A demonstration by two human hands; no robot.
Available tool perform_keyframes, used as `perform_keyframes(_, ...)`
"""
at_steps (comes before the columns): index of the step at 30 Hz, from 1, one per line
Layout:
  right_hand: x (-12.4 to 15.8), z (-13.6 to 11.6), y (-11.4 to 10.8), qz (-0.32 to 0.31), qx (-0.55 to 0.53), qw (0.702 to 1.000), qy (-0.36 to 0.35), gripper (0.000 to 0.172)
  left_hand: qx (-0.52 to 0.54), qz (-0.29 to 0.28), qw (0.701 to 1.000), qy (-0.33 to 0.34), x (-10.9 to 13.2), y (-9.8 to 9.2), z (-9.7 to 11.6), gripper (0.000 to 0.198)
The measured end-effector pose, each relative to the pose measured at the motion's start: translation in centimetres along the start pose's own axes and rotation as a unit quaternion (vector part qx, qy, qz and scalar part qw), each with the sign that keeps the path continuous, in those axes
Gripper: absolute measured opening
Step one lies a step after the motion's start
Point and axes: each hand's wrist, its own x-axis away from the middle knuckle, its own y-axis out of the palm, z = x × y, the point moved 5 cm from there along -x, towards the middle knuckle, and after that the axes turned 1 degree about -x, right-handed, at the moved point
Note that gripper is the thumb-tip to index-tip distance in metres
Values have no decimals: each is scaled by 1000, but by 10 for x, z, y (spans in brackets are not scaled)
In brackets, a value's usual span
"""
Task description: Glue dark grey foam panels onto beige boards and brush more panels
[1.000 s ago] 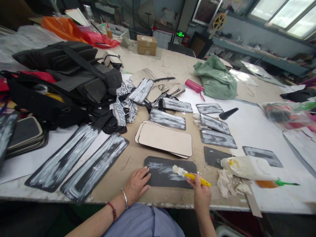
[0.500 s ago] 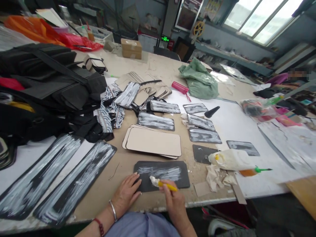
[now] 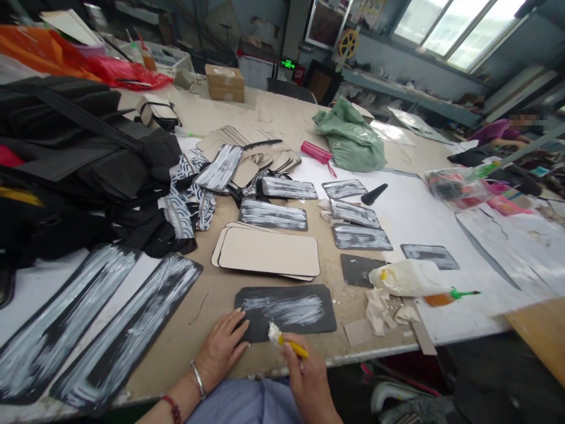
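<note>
Close to the table's front edge lies a dark rounded panel (image 3: 300, 324) with white glue streaked over its middle. My left hand (image 3: 224, 347) rests flat with fingers stretched, its fingertips touching the panel's left end. Between the fingers of my right hand (image 3: 306, 371) is the yellow handle of a brush (image 3: 293, 346). White glue coats the bristles, which are over the panel's lower edge. Just beyond the panel sits a stack of beige rounded boards (image 3: 269, 250).
Two long glue-streaked strips (image 3: 128, 335) lie at left, below a heap of black bags (image 3: 88, 129). Several smaller coated panels (image 3: 273, 215) spread beyond the stack. A white plastic bottle (image 3: 408, 278) lies at right beside crumpled scraps (image 3: 379, 312). Another person (image 3: 503, 131) is at the far right.
The brush has moved down and slightly left across the panel, toward its near edge, and the white streaks look a little wider. My left hand stays at the panel's left end.
</note>
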Motion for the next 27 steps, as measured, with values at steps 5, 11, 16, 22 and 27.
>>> perform_keyframes(5,-6,79,-101,199,-30,951,235,46,2,2,1000,8,-1,-2,0,25)
perform_keyframes(11,-9,81,-117,228,-47,947,220,44,2,6,1000,4,1,0,-2,27)
perform_keyframes(16,-14,13,-45,43,27,999,0,24,-9,26,999,19,2,2,-3,28)
perform_keyframes(22,-50,39,-99,154,174,968,-91,24,-65,51,995,62,0,-2,-3,31)
perform_keyframes(27,-92,111,-115,92,331,924,-166,41,-105,77,983,129,2,6,-7,34)
